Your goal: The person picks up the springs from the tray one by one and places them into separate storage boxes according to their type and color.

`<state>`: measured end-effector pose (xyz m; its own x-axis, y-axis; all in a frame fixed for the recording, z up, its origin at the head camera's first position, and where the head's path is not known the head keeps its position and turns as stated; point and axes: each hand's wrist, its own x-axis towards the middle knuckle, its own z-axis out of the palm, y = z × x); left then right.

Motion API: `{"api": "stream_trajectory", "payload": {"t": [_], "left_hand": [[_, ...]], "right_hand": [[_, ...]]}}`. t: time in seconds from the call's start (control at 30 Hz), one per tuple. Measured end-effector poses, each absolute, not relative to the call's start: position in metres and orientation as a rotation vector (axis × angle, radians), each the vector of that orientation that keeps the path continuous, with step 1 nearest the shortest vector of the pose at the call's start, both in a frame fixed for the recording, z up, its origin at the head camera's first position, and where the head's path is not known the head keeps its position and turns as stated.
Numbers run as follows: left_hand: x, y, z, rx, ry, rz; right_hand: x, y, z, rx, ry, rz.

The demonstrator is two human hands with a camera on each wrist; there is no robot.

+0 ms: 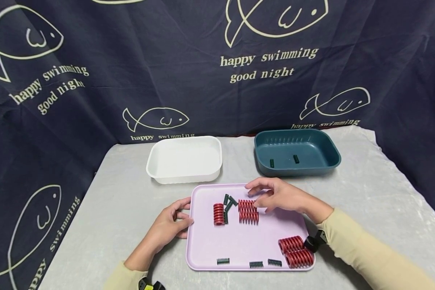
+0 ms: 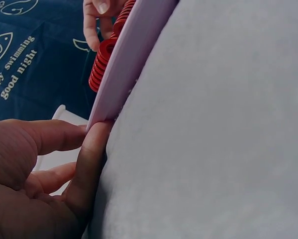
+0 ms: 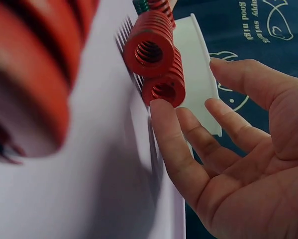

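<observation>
A pale purple tray (image 1: 235, 245) lies on the table, and my left hand (image 1: 168, 223) pinches its left edge between thumb and fingers (image 2: 61, 137). Over the tray's far right part is my right hand (image 1: 282, 195), fingers spread and holding nothing. One fingertip is at the end of a red coil spring (image 3: 163, 89), touching or nearly so. Two red springs (image 1: 248, 217) lie side by side there. Left of them is another red spring (image 1: 218, 214) with several small dark green springs (image 1: 229, 206). Two more red springs (image 1: 299, 258) fill the near right corner.
Three green springs (image 1: 223, 261) lie along the tray's near edge. Behind the tray stand a white bin (image 1: 184, 177) at left and a teal bin (image 1: 293, 171) at right, with two green springs (image 1: 296, 159) inside the teal one. A dark blue curtain (image 1: 203, 88) hangs behind.
</observation>
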<state>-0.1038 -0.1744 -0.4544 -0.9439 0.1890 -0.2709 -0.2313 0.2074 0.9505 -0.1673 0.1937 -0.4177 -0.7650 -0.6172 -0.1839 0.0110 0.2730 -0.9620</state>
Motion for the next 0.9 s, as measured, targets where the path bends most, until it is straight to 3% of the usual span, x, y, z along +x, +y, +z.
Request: {"api": "stream_trajectory", "payload": {"t": [0.9], "left_hand": [[-0.103, -0.174, -0.455, -0.042, 2.160, 1.797]], "right_hand": [[-0.156, 0.174, -0.415, -0.614, 2.180, -1.320]]}}
